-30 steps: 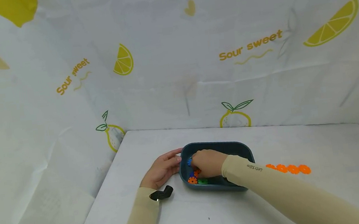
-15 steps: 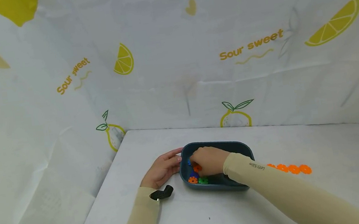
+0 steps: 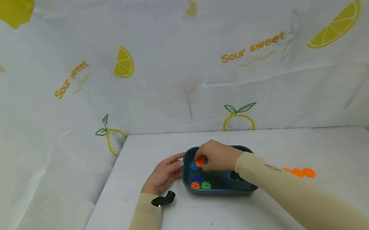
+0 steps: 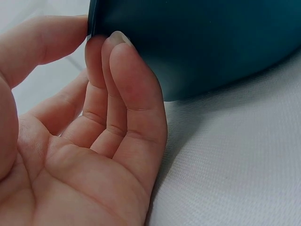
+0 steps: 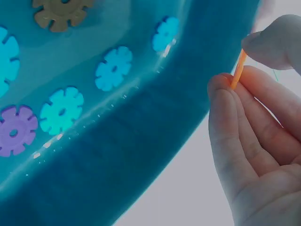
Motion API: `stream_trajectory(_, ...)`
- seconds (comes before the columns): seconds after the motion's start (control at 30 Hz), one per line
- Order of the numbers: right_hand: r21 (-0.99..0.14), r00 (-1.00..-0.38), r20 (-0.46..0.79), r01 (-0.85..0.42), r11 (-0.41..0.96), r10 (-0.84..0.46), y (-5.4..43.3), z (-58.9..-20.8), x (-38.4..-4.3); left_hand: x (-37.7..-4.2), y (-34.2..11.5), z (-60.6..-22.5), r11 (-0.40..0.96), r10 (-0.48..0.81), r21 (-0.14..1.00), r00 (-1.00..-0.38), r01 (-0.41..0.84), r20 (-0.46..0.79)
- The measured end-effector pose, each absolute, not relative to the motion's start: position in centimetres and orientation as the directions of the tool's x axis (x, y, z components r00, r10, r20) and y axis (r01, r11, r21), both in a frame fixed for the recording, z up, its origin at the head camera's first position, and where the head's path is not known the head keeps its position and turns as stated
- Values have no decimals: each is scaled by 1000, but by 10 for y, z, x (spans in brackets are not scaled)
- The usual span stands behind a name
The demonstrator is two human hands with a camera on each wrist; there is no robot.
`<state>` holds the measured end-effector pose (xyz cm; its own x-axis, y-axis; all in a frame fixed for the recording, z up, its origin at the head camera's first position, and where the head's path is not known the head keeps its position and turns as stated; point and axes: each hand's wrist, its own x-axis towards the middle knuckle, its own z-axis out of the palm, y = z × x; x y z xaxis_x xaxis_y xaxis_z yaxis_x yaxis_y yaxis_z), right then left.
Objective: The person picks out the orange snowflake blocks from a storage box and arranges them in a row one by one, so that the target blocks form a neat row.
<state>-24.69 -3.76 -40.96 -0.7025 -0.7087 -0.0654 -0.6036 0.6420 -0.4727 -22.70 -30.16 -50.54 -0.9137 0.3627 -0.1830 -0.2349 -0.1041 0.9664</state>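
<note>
Right hand (image 3: 220, 155) over dark bin (image 3: 220, 192), grip clamped on orange notched disc (image 3: 199, 162), left hand (image 3: 164, 174) touching bin's left side, grip loosely apart, more orange discs (image 3: 309, 173) right of bin

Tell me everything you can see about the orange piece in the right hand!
The orange piece is bright, thin and flat, with a notched edge a bit like a flower. It looks like plastic. The right hand pinches it between thumb and fingers, so the right wrist view shows it edge-on, like a narrow strip. In the head view it appears over the tray, with fingers hiding part of it.
</note>
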Motion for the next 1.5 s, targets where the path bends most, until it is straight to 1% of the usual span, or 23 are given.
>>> stream_trajectory(0.07, -499, -720, -46, -583, 641, -692, -32, -406, -246, -227, -300, -505, -102, 361, 966, -913, -239, -188)
stream_trajectory(0.3, -550, -745, 49, -577, 604, -666, -4, -405, -244, -228, -298, -509, -95, 343, 967, -920, -236, -190)
stream_trajectory(0.73, -650, -842, 146, -478, 591, -520, 55, -413, -230, -224, -300, -511, -105, 315, 963, -926, -250, -206)
stream_trajectory(0.87, -657, -867, 159, -450, 605, -473, 74, -418, -223, -223, -299, -511, -99, 322, 966, -926, -238, -195)
stream_trajectory(1.13, -672, -898, 218, -422, 609, -381, 111, -424, -212, -224, -300, -514, -102, 327, 965, -924, -241, -197)
stream_trajectory(1.27, -659, -915, 235, -398, 638, -328, 130, -426, -207, -225, -300, -516, -98, 322, 965, -925, -243, -200)
stream_trajectory(1.5, -666, -938, 225, -345, 661, -262, 166, -433, -196, -225, -300, -517, -97, 312, 962, -926, -256, -215)
